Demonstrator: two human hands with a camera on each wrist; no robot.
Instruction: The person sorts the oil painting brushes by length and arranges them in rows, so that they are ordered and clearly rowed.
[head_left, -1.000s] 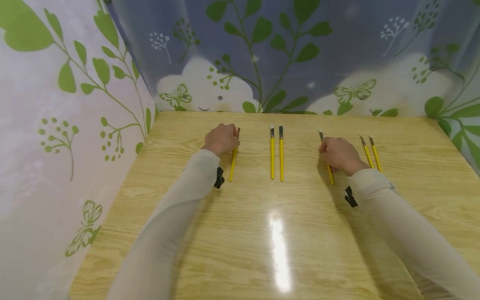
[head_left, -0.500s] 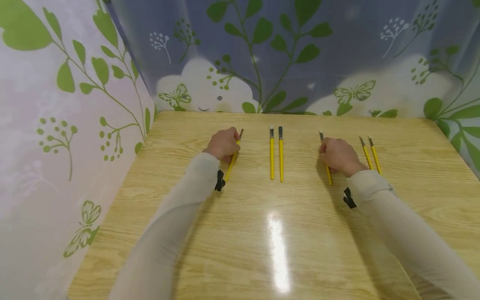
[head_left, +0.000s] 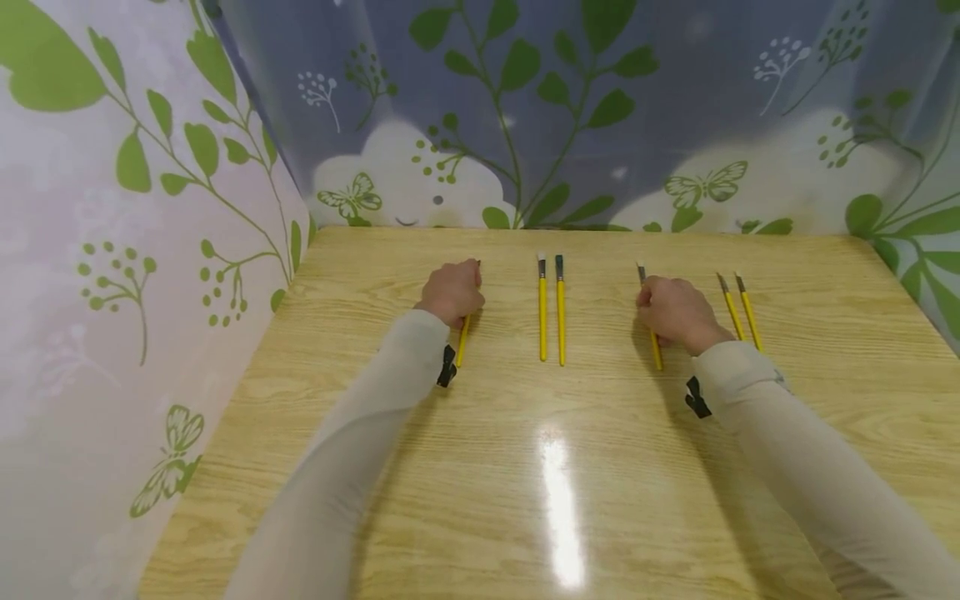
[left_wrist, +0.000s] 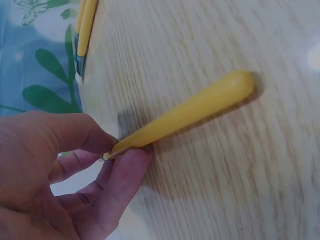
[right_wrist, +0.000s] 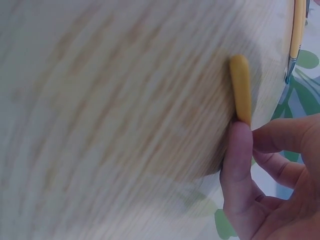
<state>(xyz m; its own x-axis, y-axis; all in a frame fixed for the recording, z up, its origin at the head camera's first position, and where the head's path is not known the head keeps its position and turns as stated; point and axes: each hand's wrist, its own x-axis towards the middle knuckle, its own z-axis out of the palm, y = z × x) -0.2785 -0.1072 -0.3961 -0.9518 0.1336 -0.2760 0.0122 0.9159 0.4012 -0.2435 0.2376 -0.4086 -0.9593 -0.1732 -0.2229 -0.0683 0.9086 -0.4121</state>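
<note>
My left hand point(head_left: 452, 292) pinches a slim paintbrush point(head_left: 463, 340) with a yellow handle, at the left part of the table. The left wrist view shows thumb and fingers closed on that brush's handle point(left_wrist: 195, 110), its rounded end pointing away from the hand; the bristles are mostly hidden. On the right, my right hand point(head_left: 677, 310) pinches another yellow paintbrush point(head_left: 657, 354), whose pale tip pokes out beyond the fingers. Its handle end point(right_wrist: 241, 85) shows past the thumb in the right wrist view.
Between the hands lie a white-tipped paintbrush point(head_left: 543, 317) and a dark-tipped paintbrush point(head_left: 561, 325), side by side. Two thinner paintbrushes point(head_left: 731, 305) lie beyond the right hand, partly covered by the forearm. A patterned curtain point(head_left: 480, 117) borders the wooden table point(head_left: 465, 500) at the back.
My left hand has come slightly nearer and to the right. Its brush tilted more half a second ago and now stands straighter. The right hand has barely moved.
</note>
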